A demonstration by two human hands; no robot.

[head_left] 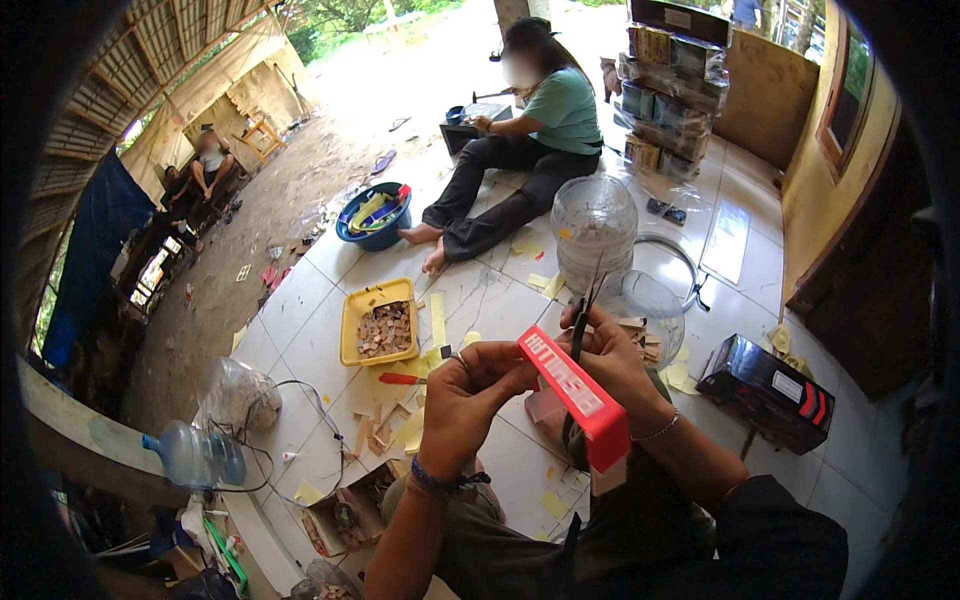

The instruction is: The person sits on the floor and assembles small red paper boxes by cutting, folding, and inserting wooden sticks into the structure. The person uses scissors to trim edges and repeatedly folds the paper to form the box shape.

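Close in, the left hand (470, 385) pinches the near end of a long red box (578, 392), fingers closed on its edge, holding it slanted above the lap so its face turns up to the eyes. The right hand (610, 350) clamps the box's far side and also grips dark scissors (580, 325), blades pointing up and away from the body. Just beyond, paper scraps crowd the tiled floor (500, 460), with a yellow tray (378, 320) of small pieces to the left and a black box (768, 390) to the right, so open floor is tight. Clear plastic jars (594, 232) stand ahead. Farther off, a seated person (520, 150) works beside a blue basin (378, 215).
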